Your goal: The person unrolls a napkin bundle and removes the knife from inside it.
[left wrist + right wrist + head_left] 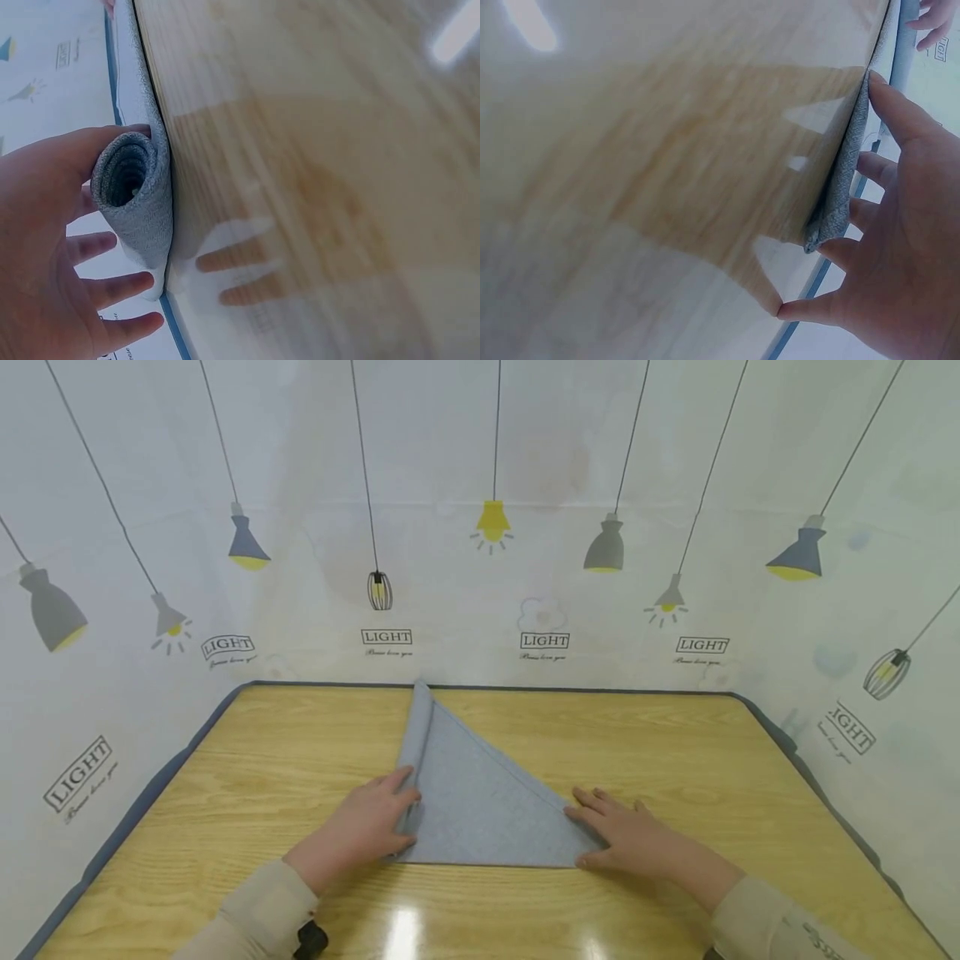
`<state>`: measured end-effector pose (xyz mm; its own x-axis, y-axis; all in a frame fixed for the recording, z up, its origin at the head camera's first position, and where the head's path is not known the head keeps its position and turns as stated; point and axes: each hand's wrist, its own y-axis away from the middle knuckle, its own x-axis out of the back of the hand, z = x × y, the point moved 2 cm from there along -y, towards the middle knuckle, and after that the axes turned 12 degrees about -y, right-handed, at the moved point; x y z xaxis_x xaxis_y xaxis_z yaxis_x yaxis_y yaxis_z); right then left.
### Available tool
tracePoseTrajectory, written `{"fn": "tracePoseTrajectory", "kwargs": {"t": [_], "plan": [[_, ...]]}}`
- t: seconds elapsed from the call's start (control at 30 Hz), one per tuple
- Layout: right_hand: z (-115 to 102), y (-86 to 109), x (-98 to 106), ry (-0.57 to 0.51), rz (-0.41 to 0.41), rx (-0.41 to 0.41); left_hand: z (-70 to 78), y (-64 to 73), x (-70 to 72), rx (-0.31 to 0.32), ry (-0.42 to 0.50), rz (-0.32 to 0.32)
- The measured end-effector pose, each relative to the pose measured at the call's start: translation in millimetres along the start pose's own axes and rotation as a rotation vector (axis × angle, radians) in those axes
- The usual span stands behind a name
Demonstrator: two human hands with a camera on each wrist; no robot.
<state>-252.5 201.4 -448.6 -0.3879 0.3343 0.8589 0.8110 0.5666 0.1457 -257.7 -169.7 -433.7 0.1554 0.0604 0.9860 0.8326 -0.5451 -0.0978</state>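
A grey-blue cloth [487, 802] lies on the wooden table as a triangle, its left side rolled into a tube [415, 735] that reaches toward the far edge. Beside this roll is my left hand [367, 822], fingers spread, thumb toward the near end. The left wrist view shows the roll's spiral end [129, 180], with the thumb against it and the other fingers extended alongside. My right hand [633, 839] rests on the cloth's right corner with its fingers apart. In the right wrist view, its thumb and fingers touch the cloth's folded edge [846, 172].
The glossy wooden table [300, 735] reflects light and the hands. A white sheet [450, 460] printed with hanging lamps and the word LIGHT surrounds its back and sides. Dark blue edging [150, 793] runs along the table's border.
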Motion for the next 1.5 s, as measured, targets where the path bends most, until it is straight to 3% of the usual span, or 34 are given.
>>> {"fn": "tracePoseTrajectory", "kwargs": {"t": [0.33,0.47,0.57,0.87,1.17,1.5], "plan": [[-0.6,0.4,-1.0,-0.018,0.005,-0.007,-9.2,5.3,-2.4,-0.087,0.035,0.034],[1.3,-0.8,-2.3,-0.006,0.004,-0.013,-13.1,7.1,-5.8,-0.093,0.039,0.051],[3.1,-2.5,-2.5,0.006,0.011,-0.005,-15.2,8.5,-6.6,-0.078,0.050,0.055],[1.7,-1.0,-1.1,0.009,0.003,0.001,-20.7,12.2,-12.2,0.008,0.096,-0.060],[3.7,-0.4,-0.4,-0.001,-0.007,-0.004,-30.0,18.3,-9.4,0.030,0.066,-0.037],[6.5,-1.2,-1.6,0.041,0.002,-0.010,-33.9,25.7,-2.9,0.031,-0.038,-0.006]]}}
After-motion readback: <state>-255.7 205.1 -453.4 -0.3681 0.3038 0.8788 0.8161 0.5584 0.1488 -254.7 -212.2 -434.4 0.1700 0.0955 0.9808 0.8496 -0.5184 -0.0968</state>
